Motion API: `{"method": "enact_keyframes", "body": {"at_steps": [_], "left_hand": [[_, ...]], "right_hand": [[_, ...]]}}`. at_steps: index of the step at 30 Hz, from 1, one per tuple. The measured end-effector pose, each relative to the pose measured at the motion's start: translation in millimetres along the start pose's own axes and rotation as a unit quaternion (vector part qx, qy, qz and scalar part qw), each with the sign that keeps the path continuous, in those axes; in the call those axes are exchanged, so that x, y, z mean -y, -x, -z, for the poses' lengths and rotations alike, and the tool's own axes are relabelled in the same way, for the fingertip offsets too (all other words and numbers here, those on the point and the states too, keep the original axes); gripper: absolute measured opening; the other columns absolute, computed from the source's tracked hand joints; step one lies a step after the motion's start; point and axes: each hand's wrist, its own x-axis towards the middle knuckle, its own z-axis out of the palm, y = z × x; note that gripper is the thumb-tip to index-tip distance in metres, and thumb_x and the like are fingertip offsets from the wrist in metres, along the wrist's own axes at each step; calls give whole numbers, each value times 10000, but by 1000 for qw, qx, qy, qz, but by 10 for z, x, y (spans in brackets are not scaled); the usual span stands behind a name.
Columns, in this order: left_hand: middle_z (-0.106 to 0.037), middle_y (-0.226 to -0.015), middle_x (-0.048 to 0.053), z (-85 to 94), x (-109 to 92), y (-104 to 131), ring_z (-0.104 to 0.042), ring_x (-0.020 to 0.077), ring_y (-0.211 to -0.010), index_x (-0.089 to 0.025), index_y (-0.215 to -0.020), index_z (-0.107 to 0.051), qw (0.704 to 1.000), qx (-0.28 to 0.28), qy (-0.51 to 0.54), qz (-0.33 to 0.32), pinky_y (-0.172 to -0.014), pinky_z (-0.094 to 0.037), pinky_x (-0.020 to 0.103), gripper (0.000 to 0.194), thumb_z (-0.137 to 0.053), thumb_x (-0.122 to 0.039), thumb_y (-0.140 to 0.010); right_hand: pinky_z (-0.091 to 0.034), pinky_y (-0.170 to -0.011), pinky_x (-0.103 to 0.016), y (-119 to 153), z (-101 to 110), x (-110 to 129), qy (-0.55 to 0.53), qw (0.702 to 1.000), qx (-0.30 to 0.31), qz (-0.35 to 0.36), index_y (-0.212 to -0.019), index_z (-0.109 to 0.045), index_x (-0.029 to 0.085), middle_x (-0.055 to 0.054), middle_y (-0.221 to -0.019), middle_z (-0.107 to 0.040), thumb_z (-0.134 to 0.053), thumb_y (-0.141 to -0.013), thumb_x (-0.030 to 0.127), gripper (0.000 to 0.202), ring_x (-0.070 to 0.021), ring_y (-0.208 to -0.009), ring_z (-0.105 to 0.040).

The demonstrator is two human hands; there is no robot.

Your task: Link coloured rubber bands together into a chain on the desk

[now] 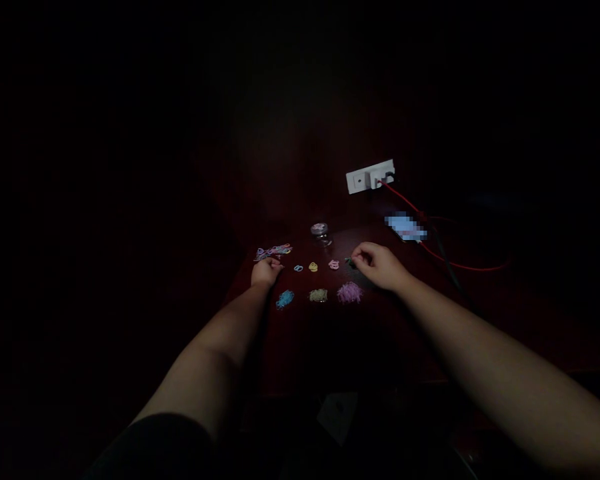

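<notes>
My left hand [267, 272] rests at the table's left side, fingers pinched together, just in front of a mixed pile of colourful small bands [274, 251]. What it holds, if anything, is too small to make out. My right hand [375, 263] is closed in a pinch at a few dark green bits [350, 261]; whether one is between the fingertips is unclear. Between the hands lie light blue loops [299, 268], yellow loops [313, 267] and pink loops [334, 265]. Nearer are heaps of blue bands [285, 299], pale yellowish bands [319, 295] and purple bands [350, 292].
A small clear jar [320, 233] with a lid stands behind the loops. A phone [405, 227], its screen blurred out, lies at the right near a red cable [435, 261] that runs from a white wall socket [371, 177]. Everything around the dark red table is very dark.
</notes>
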Motion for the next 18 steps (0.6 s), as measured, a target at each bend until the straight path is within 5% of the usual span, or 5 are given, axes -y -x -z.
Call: {"method": "enact_keyframes", "body": {"at_steps": [13, 18], "left_hand": [[-725, -937, 60, 123, 22, -46, -670, 206, -875, -235, -981, -703, 990, 79, -98, -63, -834, -490, 275, 346, -719, -412, -684], [-730, -900, 78, 23, -18, -113, -674, 218, -852, -222, -807, -709, 987, 88, -119, -69, -835, -490, 286, 143, -660, -329, -727]], "right_hand": [[-352, -548, -240, -1, 2, 34, 20, 1000, 7, 8, -773, -619, 172, -19, -701, -568, -552, -793, 227, 89, -127, -605, -496], [-359, -549, -233, 2, -3, 7, 13, 1000, 9, 3, -779, -618, 168, -16, -699, -565, -547, -795, 225, 92, -122, -602, -491]]}}
